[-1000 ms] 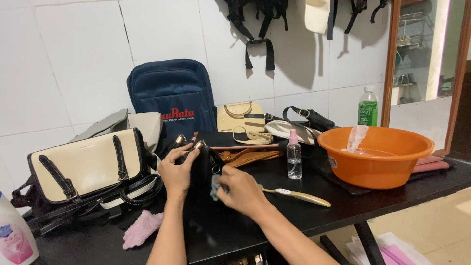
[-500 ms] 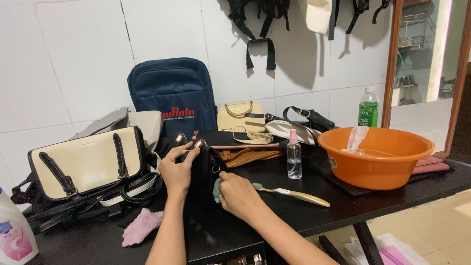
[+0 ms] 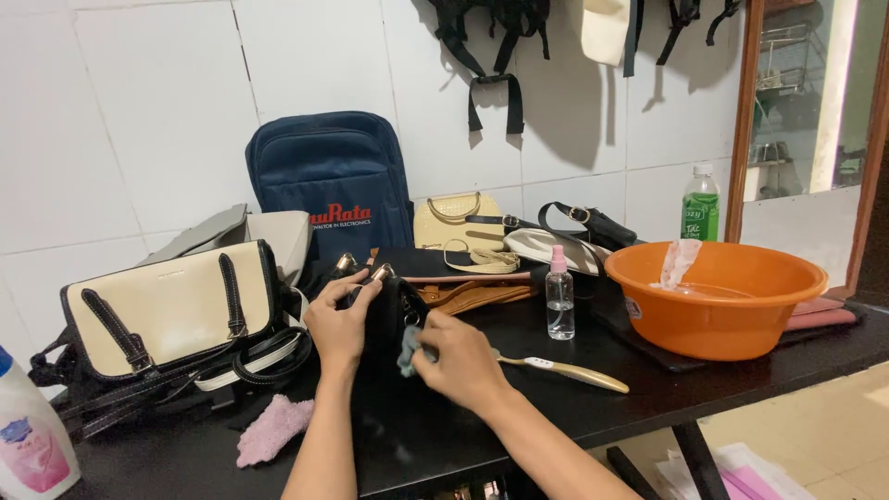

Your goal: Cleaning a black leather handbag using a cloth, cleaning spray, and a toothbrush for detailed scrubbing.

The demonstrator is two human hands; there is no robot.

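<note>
Gripping a small black handbag (image 3: pixel 394 310) at its top edge, the fingers of the left hand (image 3: pixel 341 324) curl closed around it and hold it upright on the black table (image 3: pixel 444 431). The right hand (image 3: pixel 458 359) has its fingers pinched shut on a small blue-grey cloth (image 3: pixel 408 350), which is pressed against the bag's right side. The bag stands between the two hands, near the front middle of the table.

Just right of the right hand lies a brush with a cream handle (image 3: pixel 569 372), flat on the table. Behind it stands a small clear spray bottle with a pink cap (image 3: pixel 558 296), upright. Further right sits an orange basin (image 3: pixel 718 296) with a pale rag (image 3: pixel 679 262) over its rim.

Left of the left hand lies a cream and black handbag (image 3: pixel 167 310). A pink cloth (image 3: pixel 271 429) lies in front of it. A navy backpack (image 3: pixel 333 185) leans against the white tiled wall (image 3: pixel 148 111).
</note>
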